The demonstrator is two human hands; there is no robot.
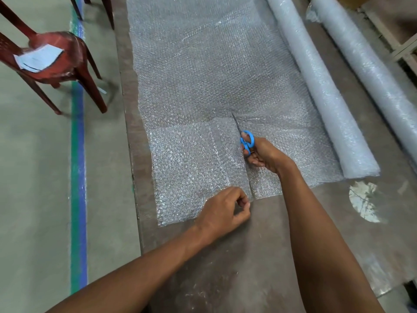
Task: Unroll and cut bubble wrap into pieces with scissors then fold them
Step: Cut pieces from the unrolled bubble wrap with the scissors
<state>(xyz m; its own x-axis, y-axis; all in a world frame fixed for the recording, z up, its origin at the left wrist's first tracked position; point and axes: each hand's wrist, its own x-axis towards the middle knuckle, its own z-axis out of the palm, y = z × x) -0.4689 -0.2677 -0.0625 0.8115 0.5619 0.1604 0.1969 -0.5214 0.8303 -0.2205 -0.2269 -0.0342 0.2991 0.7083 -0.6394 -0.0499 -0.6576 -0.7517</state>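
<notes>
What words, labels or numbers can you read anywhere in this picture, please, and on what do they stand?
None can be read.
White paper sheets on the dark red plastic chair: faint marks, too small and blurred to read.
Blue-handled scissors and clear bubble wrap sheet: no print visible.

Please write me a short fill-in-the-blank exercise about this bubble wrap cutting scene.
1. The right hand holds scissors with ____ handles.
2. The left hand pinches the ____ wrap beside the cut.
3. Papers lie on a red ____.
Missing words: blue; bubble; chair.
</notes>
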